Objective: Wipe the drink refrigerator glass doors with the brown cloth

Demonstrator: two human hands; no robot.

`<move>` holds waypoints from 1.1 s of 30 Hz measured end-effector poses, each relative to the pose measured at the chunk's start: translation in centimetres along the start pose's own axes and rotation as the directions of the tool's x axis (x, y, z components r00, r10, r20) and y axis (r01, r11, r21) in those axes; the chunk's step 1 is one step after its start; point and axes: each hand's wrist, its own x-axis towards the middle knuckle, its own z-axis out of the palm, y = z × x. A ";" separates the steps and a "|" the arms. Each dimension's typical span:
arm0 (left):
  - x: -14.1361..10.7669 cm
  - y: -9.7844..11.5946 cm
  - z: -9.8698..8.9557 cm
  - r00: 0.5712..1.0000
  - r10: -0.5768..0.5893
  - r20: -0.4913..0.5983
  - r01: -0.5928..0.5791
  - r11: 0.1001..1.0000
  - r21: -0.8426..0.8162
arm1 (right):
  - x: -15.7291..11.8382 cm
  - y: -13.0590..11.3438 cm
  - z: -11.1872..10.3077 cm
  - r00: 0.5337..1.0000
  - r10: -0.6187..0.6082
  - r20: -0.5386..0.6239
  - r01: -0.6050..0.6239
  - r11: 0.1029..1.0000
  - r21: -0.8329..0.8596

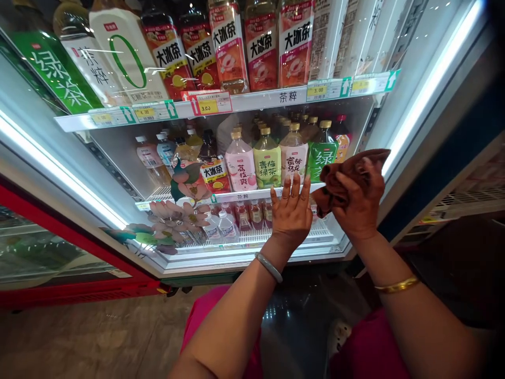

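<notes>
In the head view a lit drinks fridge with a glass door [252,110] fills the space before me. My left hand [292,210] lies flat toward the glass with its fingers stretched and spread, holding nothing. To its right, my right hand [361,202] grips a bunched brown cloth [335,187], whose folds stick out past the fingers. The cloth is up at the glass; whether it touches cannot be told. Behind the hands stand a pink-labelled bottle [240,163], a light green one [267,160] and a dark green one [321,152].
Large tea bottles [229,47] line the upper shelf [252,101] above price tags. Flower decals [177,221] mark the lower left of the glass. A red-framed cooler [79,292] stands at left; a dark blue frame edge [430,179] borders the right. Tiled floor [98,331] lies below.
</notes>
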 end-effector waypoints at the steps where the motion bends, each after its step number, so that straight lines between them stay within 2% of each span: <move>1: 0.0 0.1 0.0 1.000 -0.002 0.008 0.002 1.000 -0.002 | 0.1 0.1 0.0 0.999 0.037 -0.037 -0.037 0.999 -0.005; 3: 0.1 0.1 0.0 1.000 -0.005 0.015 0.005 1.000 -0.007 | 0.2 -0.6 0.1 0.995 0.075 -0.060 -0.076 0.997 -0.015; 7: -0.1 -0.1 0.0 0.999 -0.004 0.043 0.005 1.000 -0.022 | -0.6 -2.7 0.6 0.997 0.033 0.068 -0.034 0.999 0.017; 9: -0.3 -0.3 0.0 0.998 0.007 0.061 -0.006 1.000 -0.030 | -1.2 -2.4 0.3 0.991 -0.069 0.116 0.064 0.997 0.046; 12: -0.6 -0.8 -0.1 0.997 0.018 0.070 -0.017 1.000 -0.021 | -1.7 -0.2 -0.6 0.970 -0.185 0.160 0.176 0.982 0.071; 14: -0.7 -1.1 -0.2 0.997 0.016 0.073 -0.015 1.000 -0.004 | -1.5 1.0 -0.9 0.980 -0.137 0.142 0.133 0.990 0.042; 16: -0.9 -1.5 -0.3 0.997 0.009 0.073 -0.010 1.000 0.016 | -1.0 1.0 -0.8 0.997 -0.023 0.075 0.023 1.000 -0.006; 18: -0.9 -2.0 -0.5 0.998 0.001 0.067 -0.003 0.999 0.034 | -0.3 -0.5 -0.2 0.997 0.077 0.001 -0.077 0.997 -0.025; 20: -1.0 -2.6 -0.8 0.998 0.001 0.068 -0.004 0.999 0.045 | 0.2 -3.0 0.7 0.993 0.115 -0.012 -0.115 0.993 -0.010; 21: -1.0 -3.0 -1.0 0.997 0.006 0.071 -0.010 0.999 0.045 | 0.2 -4.3 1.2 0.995 0.096 0.008 -0.096 0.995 0.008; 23: -1.2 -3.9 -1.5 0.997 0.018 0.081 -0.021 0.999 0.039 | -0.1 -6.6 2.2 0.999 -0.014 0.051 0.011 0.998 0.064; 25: -1.4 -4.9 -2.1 0.996 0.026 0.090 -0.030 0.999 0.036 | -0.8 -7.9 3.0 0.990 -0.131 0.049 0.125 0.985 0.115; 27: -1.7 -5.8 -2.7 0.993 0.035 0.111 -0.040 0.998 0.044 | -1.4 -7.9 3.3 0.980 -0.195 0.035 0.189 0.973 0.131; 30: -2.3 -7.0 -3.7 0.986 0.038 0.160 -0.050 0.996 0.073 | -0.9 -6.7 3.0 0.970 -0.228 0.085 0.216 0.968 0.129; 33: -2.8 -8.0 -4.7 0.985 -0.003 0.171 -0.017 0.994 0.111 | 1.0 -6.6 2.7 0.994 -0.103 0.038 0.097 0.986 0.132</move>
